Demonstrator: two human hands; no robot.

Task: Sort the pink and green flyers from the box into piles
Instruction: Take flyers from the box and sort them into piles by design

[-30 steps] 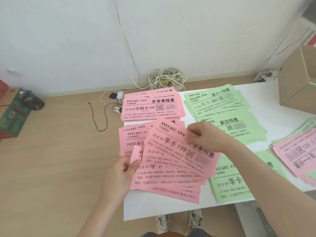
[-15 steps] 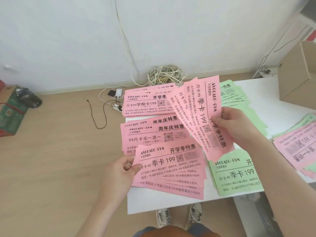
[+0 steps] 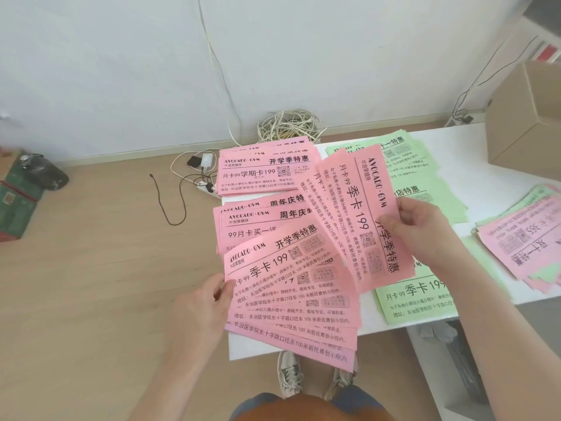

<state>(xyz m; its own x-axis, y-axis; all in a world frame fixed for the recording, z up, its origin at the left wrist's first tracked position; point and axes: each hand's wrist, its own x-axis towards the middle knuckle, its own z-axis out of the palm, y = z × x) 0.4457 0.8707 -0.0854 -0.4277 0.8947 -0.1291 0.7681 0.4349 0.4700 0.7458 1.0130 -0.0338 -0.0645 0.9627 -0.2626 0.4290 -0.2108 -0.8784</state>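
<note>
My right hand grips a few pink flyers, turned on end above the middle of the white table. My left hand holds the left edge of a fanned pink stack at the table's front left. Two more pink piles lie behind it, one in the middle left and one at the back. Green piles lie at the back right, and another green pile sits at the front. A mixed pink and green heap lies at the right edge.
A cardboard box stands at the table's back right corner. A coil of white cable, a charger and a power strip lie on the wooden floor behind the table. A green bag sits on the floor at far left.
My right hand lifted a few pink flyers off the front pink stack and turned them on end over the table's middle. My left hand stayed on the stack's left edge.
</note>
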